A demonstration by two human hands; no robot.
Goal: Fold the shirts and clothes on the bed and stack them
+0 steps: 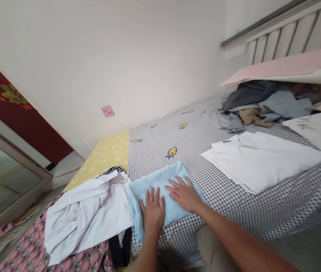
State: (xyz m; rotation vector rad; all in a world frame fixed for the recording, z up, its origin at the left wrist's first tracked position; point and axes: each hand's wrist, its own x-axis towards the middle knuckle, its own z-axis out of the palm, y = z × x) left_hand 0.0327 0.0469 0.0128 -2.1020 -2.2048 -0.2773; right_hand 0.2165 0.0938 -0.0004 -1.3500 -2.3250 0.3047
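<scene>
Wall (163, 56), white, rises behind. Bed (197, 138) below it: black-and-white checked sheet with pineapple prints, yellow section at left. Clothes pile (262, 102), mostly greys, at far right; pink cloth (285, 66) over it. White shirt, neatly folded (270, 162), lies right of center on the sheet, in front of the pile. Second white shirt, rumpled (92, 215), at left, partly over pink floral fabric (30, 245). Light blue garment (173, 213), folded to a rough rectangle, sits at the bed's near edge between the white shirts, close against the left one. Left hand (152, 211) and right hand (184, 194) both rest on it, palms down, fingers spread; neither grip closed on anything. Small pink note (107, 111) on wall.
</scene>
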